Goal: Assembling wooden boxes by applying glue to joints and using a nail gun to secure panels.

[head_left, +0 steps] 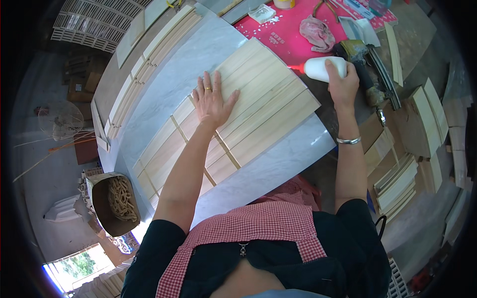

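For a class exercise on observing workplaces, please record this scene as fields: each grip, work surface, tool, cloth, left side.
Left grip: spread on wooden boards
Right grip: around white bottle, red tip near boards' edge; contact unclear
Work surface: grey marbled table
Tool: apparently a nail gun, at right
Cloth: crumpled pink rag
Left side: open box, tan pieces inside

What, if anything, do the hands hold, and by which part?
The right hand holds the bottle by its body, near the base; the left hand holds nothing.
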Motion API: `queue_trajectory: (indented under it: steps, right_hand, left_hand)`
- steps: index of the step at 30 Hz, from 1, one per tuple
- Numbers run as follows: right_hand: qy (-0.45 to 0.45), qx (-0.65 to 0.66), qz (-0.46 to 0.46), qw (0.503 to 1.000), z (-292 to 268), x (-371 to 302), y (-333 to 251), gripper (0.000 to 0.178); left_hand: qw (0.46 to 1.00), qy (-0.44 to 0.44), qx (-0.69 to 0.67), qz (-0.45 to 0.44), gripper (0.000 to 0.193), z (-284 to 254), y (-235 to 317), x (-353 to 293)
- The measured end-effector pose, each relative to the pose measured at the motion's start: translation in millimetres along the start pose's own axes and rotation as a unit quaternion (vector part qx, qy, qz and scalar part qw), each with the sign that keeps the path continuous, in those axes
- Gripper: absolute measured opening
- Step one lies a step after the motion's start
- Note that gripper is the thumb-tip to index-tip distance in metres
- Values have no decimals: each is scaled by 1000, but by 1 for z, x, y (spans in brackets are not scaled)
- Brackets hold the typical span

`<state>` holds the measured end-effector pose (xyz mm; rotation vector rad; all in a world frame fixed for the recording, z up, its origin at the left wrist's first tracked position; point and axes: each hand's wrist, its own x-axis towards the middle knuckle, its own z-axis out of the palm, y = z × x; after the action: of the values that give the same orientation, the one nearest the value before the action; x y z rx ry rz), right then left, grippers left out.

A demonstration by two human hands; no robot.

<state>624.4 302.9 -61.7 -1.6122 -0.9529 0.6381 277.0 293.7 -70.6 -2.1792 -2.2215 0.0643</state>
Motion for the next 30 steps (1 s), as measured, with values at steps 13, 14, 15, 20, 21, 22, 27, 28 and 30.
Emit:
queue_trajectory:
  steps: [13, 14, 15, 20, 21, 22, 27, 28, 30]
  right_hand:
    - [-27, -57, -30, 998, 78, 45, -28, 57]
    - [-23, -55, -30, 998, 86, 49, -28, 58]
    - [-19, -53, -31, 998, 93, 52, -28, 58]
    - [-22, -47, -29, 998, 115, 64, -36, 57]
    - [-27, -47, -28, 998, 116, 66, -38, 57]
    - [-30, -47, -27, 998, 115, 67, -40, 56]
    - [-45, -69, -21, 996, 81, 56, -35, 60]
    - [-38, -80, -28, 996, 70, 53, -32, 60]
    - [-33, -92, -35, 995, 50, 46, -23, 59]
  left_hand:
    - [1000, 23, -10, 16, 90, -1, -1, 0]
    - [1000, 16, -7, 13, 90, -2, 0, 0]
    - [1000, 8, -3, 8, 90, -4, 1, -1]
    - [1000, -2, 4, 1, 89, -6, 2, 0]
    - [1000, -1, 3, 2, 89, -6, 2, 0]
    - [1000, 1, 2, 5, 89, -6, 3, 1]
    - [1000, 18, -5, 15, 89, -2, -2, -1]
    - [1000, 16, -8, 17, 89, -1, -1, -1]
    - [1000, 14, -12, 16, 89, -2, 0, -1]
